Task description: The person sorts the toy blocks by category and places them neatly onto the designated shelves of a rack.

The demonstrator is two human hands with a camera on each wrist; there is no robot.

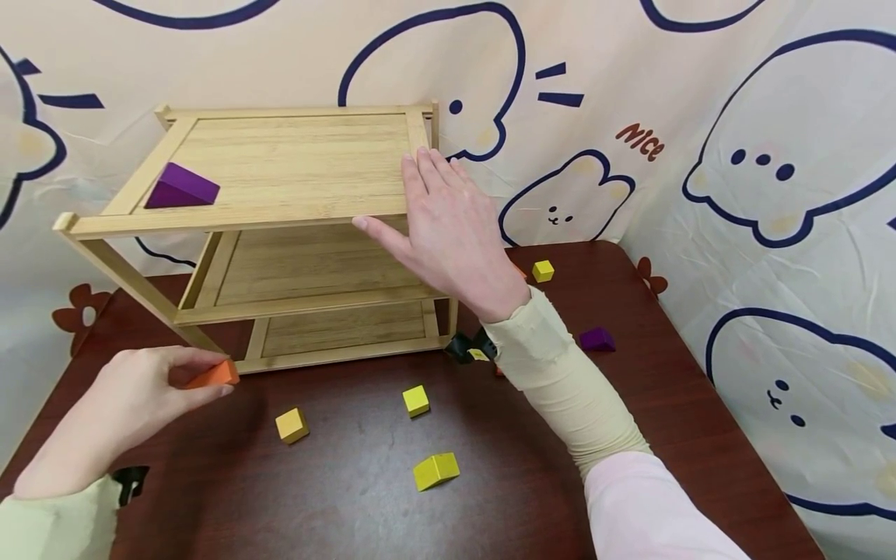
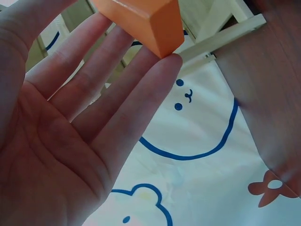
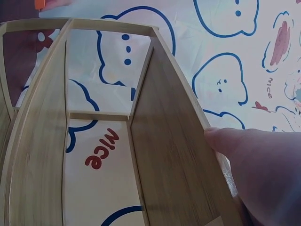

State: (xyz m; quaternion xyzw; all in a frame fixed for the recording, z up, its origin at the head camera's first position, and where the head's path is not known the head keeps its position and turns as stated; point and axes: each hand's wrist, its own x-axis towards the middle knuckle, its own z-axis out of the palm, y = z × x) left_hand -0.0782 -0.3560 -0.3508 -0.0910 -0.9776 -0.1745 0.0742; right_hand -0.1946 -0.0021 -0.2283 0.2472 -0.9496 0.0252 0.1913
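Note:
My left hand pinches an orange block between thumb and fingers, just off the front left of a wooden three-tier shelf. The left wrist view shows the same orange block at the fingertips, its far part cut off by the frame. With fingers straight, my right hand lies over the right end of the top tier, thumb along its front edge. In the right wrist view the thumb meets the shelf's edge. A purple wedge block sits at the left of that top tier.
On the dark table lie a yellow cube, another yellow cube and a yellow angled block. Further right are a purple block and a yellow cube. A printed cloth hangs behind.

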